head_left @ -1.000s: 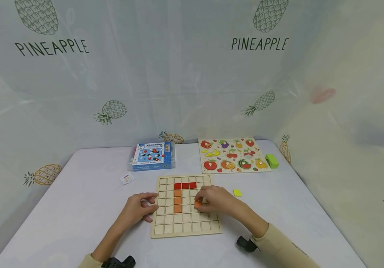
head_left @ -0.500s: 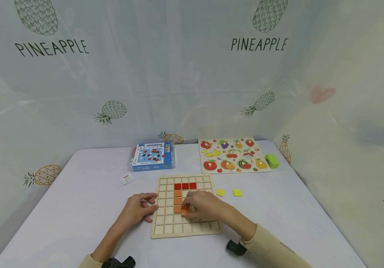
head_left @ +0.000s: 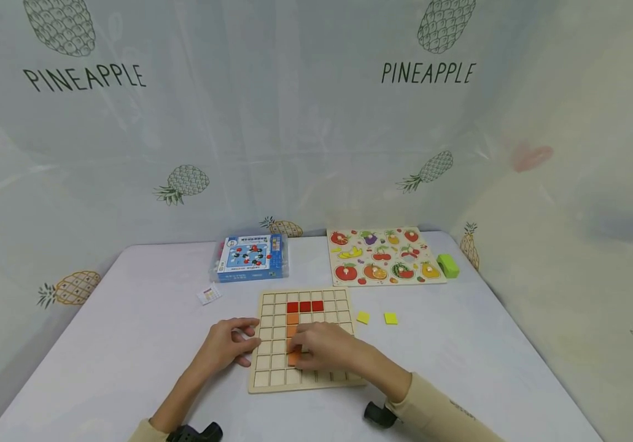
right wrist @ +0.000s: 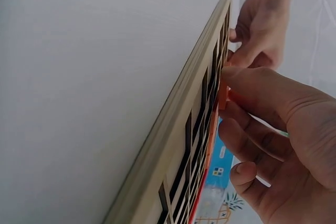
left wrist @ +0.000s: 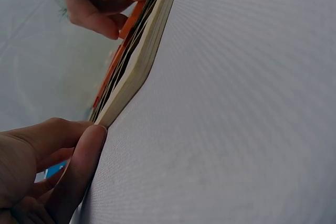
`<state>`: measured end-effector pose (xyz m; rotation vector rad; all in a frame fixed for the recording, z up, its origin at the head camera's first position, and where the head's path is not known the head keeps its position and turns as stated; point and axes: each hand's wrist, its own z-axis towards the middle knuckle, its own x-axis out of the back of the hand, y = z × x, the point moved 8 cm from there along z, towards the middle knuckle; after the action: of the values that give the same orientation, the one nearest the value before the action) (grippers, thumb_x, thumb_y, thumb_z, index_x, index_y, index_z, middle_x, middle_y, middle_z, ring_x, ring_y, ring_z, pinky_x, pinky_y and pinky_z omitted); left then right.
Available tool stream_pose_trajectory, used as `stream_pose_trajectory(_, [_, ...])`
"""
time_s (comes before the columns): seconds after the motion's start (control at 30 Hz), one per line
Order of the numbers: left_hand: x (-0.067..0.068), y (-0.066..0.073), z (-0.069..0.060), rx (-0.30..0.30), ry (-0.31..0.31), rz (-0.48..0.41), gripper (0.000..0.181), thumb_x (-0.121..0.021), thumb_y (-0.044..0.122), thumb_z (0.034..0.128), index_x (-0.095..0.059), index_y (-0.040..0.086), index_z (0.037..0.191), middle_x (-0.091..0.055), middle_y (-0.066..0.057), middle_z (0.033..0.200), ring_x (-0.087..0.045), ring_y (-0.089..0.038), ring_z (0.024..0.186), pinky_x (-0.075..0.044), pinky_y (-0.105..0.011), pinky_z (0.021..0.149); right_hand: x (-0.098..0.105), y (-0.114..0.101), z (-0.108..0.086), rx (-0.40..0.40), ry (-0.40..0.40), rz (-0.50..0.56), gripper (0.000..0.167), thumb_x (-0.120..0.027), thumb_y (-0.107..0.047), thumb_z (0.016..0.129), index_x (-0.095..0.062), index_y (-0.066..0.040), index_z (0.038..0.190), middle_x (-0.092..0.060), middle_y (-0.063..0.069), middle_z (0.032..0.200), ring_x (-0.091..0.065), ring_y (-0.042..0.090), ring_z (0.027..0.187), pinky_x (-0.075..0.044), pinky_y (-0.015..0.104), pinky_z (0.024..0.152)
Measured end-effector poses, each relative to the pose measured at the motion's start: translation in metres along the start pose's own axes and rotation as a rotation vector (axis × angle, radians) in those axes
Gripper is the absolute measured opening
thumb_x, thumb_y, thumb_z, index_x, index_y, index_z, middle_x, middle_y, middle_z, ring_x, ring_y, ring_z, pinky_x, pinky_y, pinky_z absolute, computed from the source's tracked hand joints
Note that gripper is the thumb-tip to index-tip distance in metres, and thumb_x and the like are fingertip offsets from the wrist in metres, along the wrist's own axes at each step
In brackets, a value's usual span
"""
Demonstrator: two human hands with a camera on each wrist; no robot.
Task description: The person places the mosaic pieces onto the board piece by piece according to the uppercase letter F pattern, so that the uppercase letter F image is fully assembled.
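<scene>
A wooden grid board (head_left: 263,363) lies flat on the white table. My left hand (head_left: 226,344) rests at its left edge, thumb and finger tips touching the rim, as the left wrist view also shows. Over the lower middle of the grid, my right hand (head_left: 327,348) pinches an orange tile (head_left: 294,360) between thumb and fingers, at the bottom of a column of orange tiles (head_left: 292,318). In the right wrist view this orange tile (right wrist: 223,90) touches or nearly touches the grid. Several red tiles (head_left: 305,306) form a row above; my right fingers partly hide the orange column.
Two yellow tiles (head_left: 363,317) lie right of the board. Behind stand a blue box (head_left: 247,261) and a fruit puzzle board (head_left: 365,251), with a green block (head_left: 449,265) beside the puzzle. A small printed card (head_left: 209,294) lies left. A pineapple-print curtain (head_left: 316,153) hangs behind the table.
My right hand has moved left and toward me across the grid with the orange tile, to the foot of the orange column, uncovering one yellow tile. My left hand has stayed put.
</scene>
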<state>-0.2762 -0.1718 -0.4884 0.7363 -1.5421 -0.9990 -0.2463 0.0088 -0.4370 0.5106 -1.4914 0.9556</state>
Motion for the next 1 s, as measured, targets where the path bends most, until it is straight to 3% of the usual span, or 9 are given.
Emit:
stream_pose_trajectory(0.43, [-0.0006,-0.0011,0.0,-0.006,-0.008,0.009,0.046,-0.075,0.012,0.0848,-0.062,0.001,0.127,-0.062,-0.012,0.098,-0.067,-0.015,0.052,-0.061,-0.029,0.049,-0.0051,-0.0014,0.002,0.0,0.012,-0.022,0.021,-0.075,-0.032,0.086,-0.074,-0.025,0.105,-0.065,-0.011,0.093,-0.047,-0.002,0.069,-0.04,0.005,0.058])
stream_pose_trajectory(1.0, [0.0003,0.0022,-0.0006,-0.026,-0.004,-0.004,0.046,-0.076,0.012,0.0842,-0.062,-0.001,0.126,-0.062,-0.013,0.098,-0.067,-0.017,0.053,-0.06,-0.03,0.048,0.0011,0.0047,-0.0027,-0.029,0.012,0.001,0.019,-0.074,-0.026,0.087,-0.074,-0.023,0.105,-0.067,-0.01,0.096,-0.055,-0.002,0.075,-0.047,0.006,0.065])
